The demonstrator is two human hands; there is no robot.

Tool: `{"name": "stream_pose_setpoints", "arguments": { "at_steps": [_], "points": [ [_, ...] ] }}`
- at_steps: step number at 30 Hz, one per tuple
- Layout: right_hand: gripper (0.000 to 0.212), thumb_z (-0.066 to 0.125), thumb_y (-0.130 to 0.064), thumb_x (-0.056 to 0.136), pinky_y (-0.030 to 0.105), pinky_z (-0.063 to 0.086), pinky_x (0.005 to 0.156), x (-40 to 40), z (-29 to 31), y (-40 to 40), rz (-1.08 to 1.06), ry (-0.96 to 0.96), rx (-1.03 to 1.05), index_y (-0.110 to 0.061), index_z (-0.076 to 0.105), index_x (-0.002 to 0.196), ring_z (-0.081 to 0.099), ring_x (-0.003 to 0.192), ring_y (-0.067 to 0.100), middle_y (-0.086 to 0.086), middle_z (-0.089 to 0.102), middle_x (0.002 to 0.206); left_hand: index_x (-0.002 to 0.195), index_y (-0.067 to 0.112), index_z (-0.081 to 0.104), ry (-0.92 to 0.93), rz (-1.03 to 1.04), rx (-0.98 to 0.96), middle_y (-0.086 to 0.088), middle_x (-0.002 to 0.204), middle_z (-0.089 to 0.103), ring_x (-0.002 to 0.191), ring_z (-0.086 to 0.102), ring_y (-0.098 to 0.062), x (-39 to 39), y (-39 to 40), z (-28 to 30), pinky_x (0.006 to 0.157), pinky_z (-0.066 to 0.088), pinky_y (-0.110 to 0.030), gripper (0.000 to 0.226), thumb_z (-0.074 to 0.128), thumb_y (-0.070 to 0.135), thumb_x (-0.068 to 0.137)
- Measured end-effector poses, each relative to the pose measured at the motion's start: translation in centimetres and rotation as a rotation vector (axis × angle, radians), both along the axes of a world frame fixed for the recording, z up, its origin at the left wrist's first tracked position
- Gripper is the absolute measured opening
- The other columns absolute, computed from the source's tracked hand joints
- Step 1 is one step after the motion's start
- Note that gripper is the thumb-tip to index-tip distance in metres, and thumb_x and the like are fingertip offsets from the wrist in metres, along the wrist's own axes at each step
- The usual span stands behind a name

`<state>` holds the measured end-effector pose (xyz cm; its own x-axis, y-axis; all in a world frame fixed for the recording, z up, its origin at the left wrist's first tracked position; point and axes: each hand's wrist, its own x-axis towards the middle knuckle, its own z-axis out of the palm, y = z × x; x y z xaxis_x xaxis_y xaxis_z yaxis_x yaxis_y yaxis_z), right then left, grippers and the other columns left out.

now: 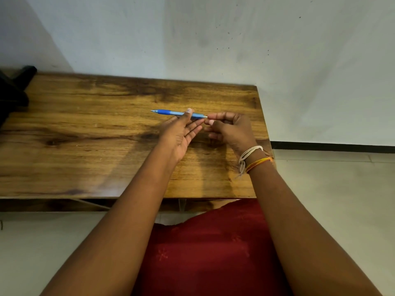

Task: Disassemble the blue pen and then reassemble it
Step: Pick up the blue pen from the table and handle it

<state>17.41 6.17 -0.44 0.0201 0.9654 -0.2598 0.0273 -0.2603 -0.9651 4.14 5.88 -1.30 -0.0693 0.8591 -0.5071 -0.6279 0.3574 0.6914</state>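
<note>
Blue pen (178, 113) was held level above the wooden counter (89, 133), tip pointing toward the person's left, dark blue grip section near the tip, paler barrel behind it.

Left hand (181, 133) was closed lightly on the pen: thumb pressed on top of the barrel at mid-length, fingers beneath it, palm turned up and partly open. Right hand (229, 129) was curled shut around the rear end of the pen, thumb and fingertips pinching where the barrel ends. Whether a cap or clicker was already loose inside that hand could not be told; the fingers hid it.

Pen looked whole as far as visible. No separate parts lay on the counter. Judged as early in the task, or possibly at its close; the single view did not settle which.

Thread bands (251, 155) on the right wrist. A dark object (15, 86) sat at the counter's far left edge, well apart from the hands.

Risks from here:
- Small inner pieces, a spring or refill, could drop when the barrel opens; hands were near the counter's right edge, so a part could roll off to the floor.
- Left grip was loose, thumb only; a firm twist from the right hand could spin the whole pen instead of unscrewing it.
- Pulling rather than twisting could jam a threaded end.
</note>
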Motion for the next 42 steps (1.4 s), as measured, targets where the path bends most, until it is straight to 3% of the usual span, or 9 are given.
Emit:
{"name": "stream_pose_setpoints", "arguments": {
  "at_steps": [9,16,21,24,26,29,34,38,42],
  "points": [
    [0.004,0.066,-0.004,0.087,0.023,0.057,0.06,0.1,-0.5,0.2,-0.007,-0.1,0.081,-0.005,0.069,0.09,0.07,0.072,0.017,0.014,0.071,0.084,0.11,0.0,0.06,-0.006,-0.009,-0.01,-0.015,0.094,0.071,0.081,0.072,-0.017,0.2,0.0,0.0,0.07,0.059,-0.024,0.022,0.06,0.012,0.091],
    [0.008,0.056,-0.002,0.093,0.023,0.058,0.061,1.2,0.4,0.4,-0.047,0.195,0.005,-0.005,0.061,0.088,0.072,0.065,0.011,0.007,0.073,0.075,0.094,0.005,0.061,-0.014,0.02,-0.014,-0.015,0.094,0.072,0.085,0.072,-0.018,-0.4,0.2,-0.1,0.072,0.06,-0.026,0.007,0.058,0.011,0.092],
    [0.006,0.069,-0.012,0.086,0.026,0.057,0.06,5.0,-0.1,0.8,-0.311,-0.109,0.032,-0.009,0.07,0.091,0.069,0.065,0.012,0.007,0.072,0.081,0.1,0.004,0.063,0.003,-0.03,0.002,-0.014,0.093,0.073,0.086,0.073,-0.019,0.3,0.1,0.0,0.071,0.059,-0.025,0.012,0.06,0.013,0.091],
    [0.009,0.074,-0.021,0.08,0.03,0.053,0.077,7.1,-0.9,1.1,-0.401,-0.461,0.032,-0.015,0.075,0.087,0.067,0.079,0.017,0.007,0.073,0.087,0.103,0.004,0.063,0.008,-0.046,-0.007,-0.014,0.095,0.072,0.083,0.073,-0.017,1.0,0.0,-0.2,0.068,0.059,-0.024,0.015,0.059,0.013,0.092],
    [0.009,0.075,-0.022,0.079,0.026,0.048,0.078,8.2,-1.3,0.8,-0.375,-0.569,-0.03,-0.016,0.075,0.086,0.064,0.084,0.017,0.006,0.074,0.093,0.106,0.003,0.062,0.007,-0.052,-0.016,-0.014,0.095,0.072,0.082,0.073,-0.017,1.5,-0.1,-0.2,0.066,0.058,-0.023,0.017,0.059,0.013,0.092],
    [0.004,0.076,-0.019,0.078,0.029,0.056,0.075,9.0,-1.6,0.3,-0.33,-0.535,-0.112,-0.02,0.073,0.08,0.067,0.09,0.022,0.006,0.072,0.093,0.101,0.003,0.062,-0.003,-0.083,-0.04,-0.012,0.088,0.071,0.074,0.072,-0.014,3.0,-0.3,-0.3,0.068,0.059,-0.024,0.013,0.058,0.013,0.093],
    [0.014,0.077,-0.017,0.078,0.009,0.044,0.041,9.0,-1.6,0.1,-0.302,-0.482,-0.112,-0.026,0.07,0.07,0.063,0.075,0.011,0.003,0.069,0.088,0.093,0.007,0.062,-0.005,-0.11,-0.057,-0.01,0.085,0.07,0.071,0.071,-0.012,4.4,-0.3,-0.5,0.068,0.059,-0.022,0.007,0.058,0.013,0.093],
    [0.01,0.076,-0.016,0.08,0.008,0.043,0.042,9.4,-1.9,0.0,-0.259,-0.464,-0.128,-0.025,0.072,0.076,0.063,0.08,0.013,0.002,0.069,0.091,0.094,0.006,0.063,0.005,-0.103,-0.072,-0.01,0.086,0.071,0.07,0.072,-0.012,4.6,-0.2,-0.9,0.068,0.059,-0.023,0.008,0.059,0.013,0.093],
    [0.01,0.074,-0.014,0.081,0.012,0.046,0.057,9.7,-2.1,0.2,-0.256,-0.46,-0.129,-0.018,0.076,0.089,0.064,0.092,0.017,0.001,0.07,0.091,0.095,0.005,0.062,0.008,-0.098,-0.08,-0.011,0.085,0.071,0.069,0.072,-0.013,4.8,-0.2,-0.8,0.067,0.059,-0.023,0.009,0.059,0.013,0.092]
  ]
}}
